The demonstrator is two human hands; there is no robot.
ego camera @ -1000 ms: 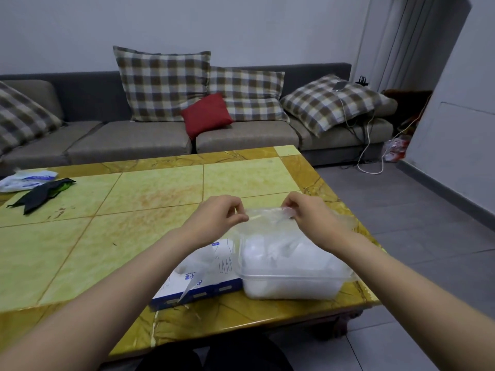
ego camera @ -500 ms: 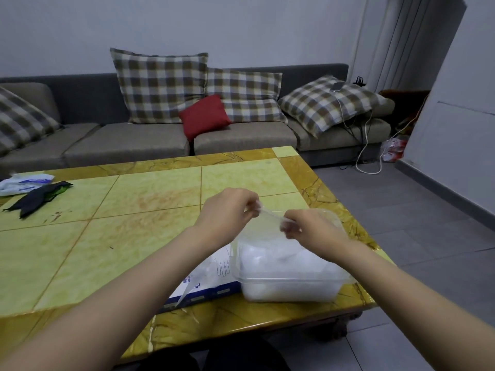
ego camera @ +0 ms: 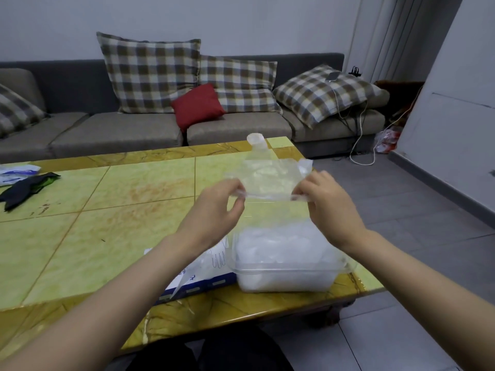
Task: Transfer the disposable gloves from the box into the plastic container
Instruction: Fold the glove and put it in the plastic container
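Nearest you, at the lower centre of the frame, the box (ego camera: 203, 281) lay flat at the near edge of the table (ego camera: 107, 236). The plastic container (ego camera: 286, 277) stood just beside it on the right, already heaped with pale gloves (ego camera: 281, 242) to about its rim.

Above and a little beyond the container, you held one clear glove (ego camera: 267, 175) spread between your two hands. Your left hand (ego camera: 214, 210) pinched one corner of its open end between thumb and fingertips, and your right hand (ego camera: 326, 204) pinched the other corner the same way. Both were closed narrowly on the thin film. The stretched edge ran left to right across the middle of the frame.

From that edge the glove's long axis ran away from you, toward the upper part of the frame, with a fingertip standing highest and another flopping toward the right. So the glove lay beyond and above the container, not over the heap itself. The container's opening sat below your wrists, nearer to you than the glove's far end. Your right hand was the one more directly over it, while your left hung over the seam between box and container. As I judge it, the glove would have to come back toward you and down, probably folded, to land inside.

Farther off at the left edge lay a dark cloth (ego camera: 26, 187), and behind the table stood the sofa (ego camera: 107, 129).
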